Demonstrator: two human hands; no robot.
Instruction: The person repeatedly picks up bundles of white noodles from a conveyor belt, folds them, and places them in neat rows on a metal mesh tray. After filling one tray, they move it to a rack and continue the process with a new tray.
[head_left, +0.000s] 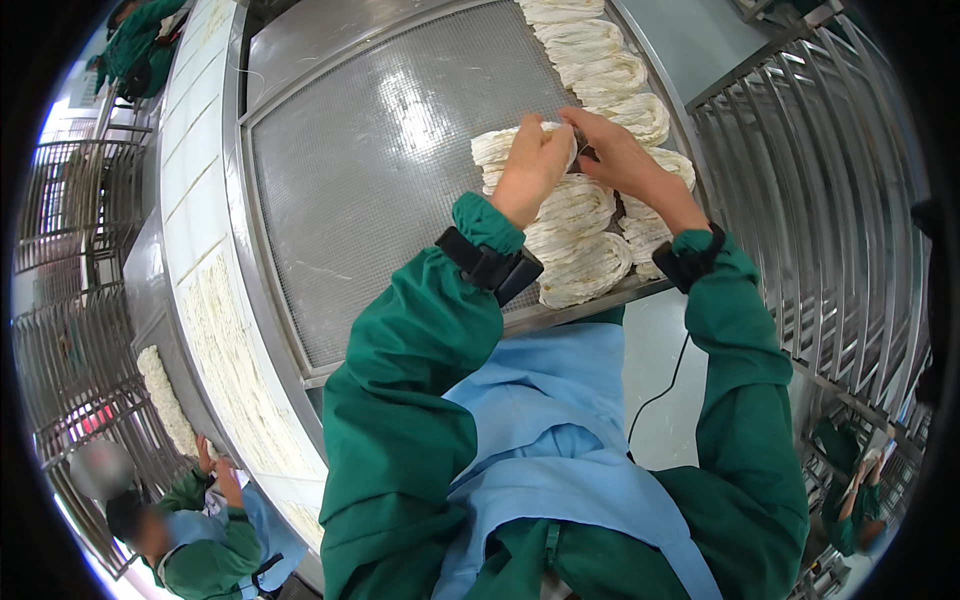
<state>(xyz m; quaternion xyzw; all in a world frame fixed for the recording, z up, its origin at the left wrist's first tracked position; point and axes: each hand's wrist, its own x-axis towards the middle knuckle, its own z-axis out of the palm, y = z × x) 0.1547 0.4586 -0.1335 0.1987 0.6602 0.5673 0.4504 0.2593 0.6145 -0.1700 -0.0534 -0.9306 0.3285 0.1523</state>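
My left hand is closed over the right end of a folded bundle of pale noodles. This bundle lies at the top of a column on a metal mesh tray. Close beside it, my right hand curves its thumb and index finger around a small gap at the bundle's end. A thin strand shows in that gap; whether the right fingers pinch it is unclear. Below my left hand are two more noodle bundles, a middle one and a near one. Several others form a column along the tray's right side.
A white conveyor belt carrying flat noodle strands runs along the left. Beyond it, a co-worker handles a long noodle roll. Metal racks stand at right. Other people are at upper left and lower right.
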